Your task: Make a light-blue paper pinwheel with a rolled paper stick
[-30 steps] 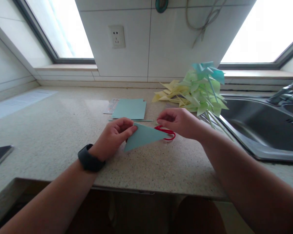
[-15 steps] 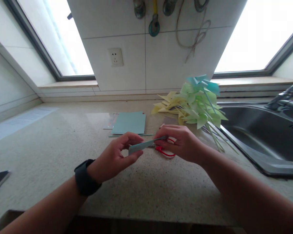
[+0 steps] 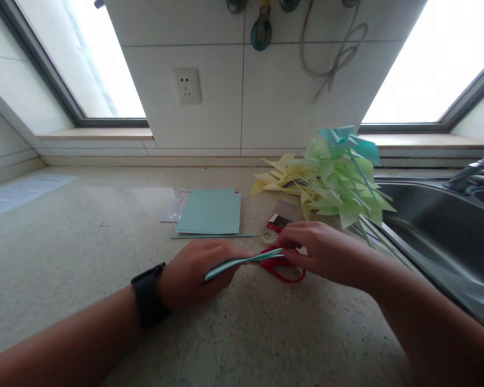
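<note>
Your left hand (image 3: 204, 271) grips a folded pale-blue sheet (image 3: 225, 266) above the bench (image 3: 84, 252), its fingers closed on the paper's left part. The sheet now shows edge-on to the camera, a thin sliver with its layers parted at the right end; one second ago it faced up as a broad triangle. Half a second ago it was already turned on edge, but your left fingers stood wider around its end, where they now fold over it.

Your right hand (image 3: 326, 250) is at the opposite tip, fingers bent; whether they pinch the paper or only sit beside it, you cannot tell from this view. A second earlier that hand was apart from the sheet, near the scissors (image 3: 292, 280). The scissors' red handles lie on the bench below the sheet's right end, partly covered by your right fingers.

A roll of tape (image 3: 262, 237) and a red-and-black item (image 3: 280, 221), largely hidden by your right hand in the first frame, are now in plain sight. Behind your left hand, a stack of blue sheets (image 3: 210, 212) and a thin stick (image 3: 213, 236) keep their places on the bench, as do the paper pinwheels (image 3: 339, 177) beside the sink (image 3: 435, 215).
</note>
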Tool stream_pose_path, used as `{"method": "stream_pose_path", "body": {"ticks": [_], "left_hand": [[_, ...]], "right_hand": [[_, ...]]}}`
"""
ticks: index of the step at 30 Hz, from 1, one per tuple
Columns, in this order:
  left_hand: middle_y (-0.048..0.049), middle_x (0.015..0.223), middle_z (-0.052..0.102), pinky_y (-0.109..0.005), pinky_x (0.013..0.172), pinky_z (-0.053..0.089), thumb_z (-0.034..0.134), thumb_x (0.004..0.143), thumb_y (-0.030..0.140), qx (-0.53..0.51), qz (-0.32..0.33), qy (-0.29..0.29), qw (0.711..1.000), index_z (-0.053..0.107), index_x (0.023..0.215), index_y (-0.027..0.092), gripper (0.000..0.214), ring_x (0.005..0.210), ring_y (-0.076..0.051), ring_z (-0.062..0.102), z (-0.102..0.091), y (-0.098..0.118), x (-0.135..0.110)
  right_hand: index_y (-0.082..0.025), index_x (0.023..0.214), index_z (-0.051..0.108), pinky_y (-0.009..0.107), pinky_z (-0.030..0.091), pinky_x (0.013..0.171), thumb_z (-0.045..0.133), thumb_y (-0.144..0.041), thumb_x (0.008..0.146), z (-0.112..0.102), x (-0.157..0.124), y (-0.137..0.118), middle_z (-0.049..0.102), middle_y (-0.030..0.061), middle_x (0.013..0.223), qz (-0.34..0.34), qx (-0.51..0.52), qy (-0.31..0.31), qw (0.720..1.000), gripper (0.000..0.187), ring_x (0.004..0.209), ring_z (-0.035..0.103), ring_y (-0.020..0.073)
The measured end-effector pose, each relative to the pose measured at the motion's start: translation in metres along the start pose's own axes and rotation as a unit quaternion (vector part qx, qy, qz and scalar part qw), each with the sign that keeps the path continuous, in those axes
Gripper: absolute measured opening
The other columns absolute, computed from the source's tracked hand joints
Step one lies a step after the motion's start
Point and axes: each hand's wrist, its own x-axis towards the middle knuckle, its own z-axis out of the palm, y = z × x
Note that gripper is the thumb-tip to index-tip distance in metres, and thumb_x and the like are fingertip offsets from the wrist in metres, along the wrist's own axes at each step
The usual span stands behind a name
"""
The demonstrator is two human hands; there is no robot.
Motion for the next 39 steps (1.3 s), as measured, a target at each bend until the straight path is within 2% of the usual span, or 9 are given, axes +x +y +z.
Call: {"method": "stream_pose_path", "body": {"ticks": [5,10,14,19,22,25,29,37,39], "left_hand": [[-0.0100,0.105,0.077,-0.029,0.075,0.055,0.052,0.099,0.017,-0.025,0.024,-0.038,0.999,0.059,0.134,0.018,0.036,0.085,-0.019,0.072,0.000,-0.004,0.005],[-0.0128,0.112,0.075,-0.030,0.078,0.054,0.052,0.101,0.020,-0.084,0.031,-0.089,0.992,0.053,0.142,0.017,0.041,0.090,-0.021,0.071,-0.001,-0.005,0.006],[-0.0125,0.117,0.073,-0.031,0.082,0.054,0.053,0.100,0.017,-0.119,0.019,-0.100,0.988,0.051,0.145,0.018,0.045,0.096,-0.021,0.069,-0.002,-0.006,0.002],[-0.0089,0.111,0.073,-0.029,0.082,0.054,0.054,0.101,0.017,-0.145,-0.007,-0.078,0.986,0.052,0.144,0.023,0.044,0.094,-0.019,0.068,-0.006,-0.005,0.002],[-0.0086,0.107,0.073,-0.028,0.080,0.056,0.054,0.102,0.017,-0.161,-0.008,-0.057,0.985,0.055,0.143,0.023,0.042,0.091,-0.019,0.069,-0.009,-0.002,0.005],[-0.0075,0.104,0.073,-0.026,0.076,0.055,0.051,0.103,0.016,-0.172,-0.008,-0.033,0.984,0.056,0.144,0.026,0.043,0.088,-0.017,0.068,-0.011,-0.002,0.006],[-0.0078,0.106,0.075,-0.029,0.080,0.056,0.046,0.106,0.026,-0.197,-0.015,-0.016,0.980,0.054,0.147,0.029,0.042,0.091,-0.019,0.070,-0.011,-0.004,0.001],[-0.0073,0.107,0.078,-0.029,0.079,0.057,0.037,0.108,0.044,-0.221,-0.017,-0.011,0.975,0.050,0.151,0.032,0.045,0.087,-0.019,0.072,-0.013,-0.003,-0.003],[-0.0081,0.107,0.077,-0.030,0.077,0.057,0.038,0.108,0.044,-0.218,-0.011,-0.018,0.976,0.050,0.151,0.032,0.046,0.087,-0.021,0.072,-0.013,-0.003,-0.002]], "right_hand": [[-0.020,0.098,0.076,0.029,0.045,0.070,0.070,-0.027,0.090,0.001,0.001,-0.005,0.071,0.0058,0.088,0.047,-0.055,-0.121,0.990,0.012,0.077,0.064,0.0193],[-0.021,0.104,0.076,0.031,0.048,0.076,0.067,-0.027,0.091,0.002,0.002,-0.005,0.074,0.0073,0.097,0.069,-0.056,-0.150,0.985,0.016,0.085,0.067,0.0213],[-0.019,0.095,0.076,0.029,0.047,0.066,0.066,-0.034,0.091,-0.007,-0.002,0.002,0.072,0.0061,0.084,0.088,-0.052,-0.155,0.983,0.018,0.073,0.063,0.0187],[-0.018,0.100,0.068,0.026,0.046,0.057,0.065,-0.042,0.094,-0.024,-0.015,0.027,0.068,0.0035,0.079,0.155,0.104,-0.125,0.975,0.025,0.065,0.058,0.0147],[-0.018,0.094,0.061,0.020,0.044,0.056,0.072,-0.041,0.092,-0.024,-0.020,0.039,0.062,0.0003,0.079,0.144,0.293,-0.142,0.934,0.025,0.064,0.054,0.0100],[-0.018,0.090,0.057,0.016,0.036,0.047,0.086,-0.056,0.073,-0.018,-0.020,0.045,0.054,-0.0042,0.073,0.101,0.472,-0.178,0.857,0.051,0.056,0.043,0.0062],[-0.019,0.095,0.056,0.017,0.040,0.049,0.082,-0.071,0.069,-0.015,-0.023,0.051,0.057,0.0003,0.078,0.070,0.548,-0.289,0.782,0.063,0.060,0.049,0.0087],[-0.019,0.095,0.050,0.014,0.039,0.047,0.079,-0.068,0.074,-0.023,-0.032,0.058,0.052,-0.0035,0.076,0.109,0.546,-0.365,0.746,0.061,0.056,0.046,0.0045],[-0.017,0.094,0.050,0.015,0.038,0.050,0.073,-0.074,0.076,-0.027,-0.031,0.051,0.052,-0.0032,0.077,0.153,0.519,-0.368,0.756,0.064,0.058,0.045,0.0043]]}}
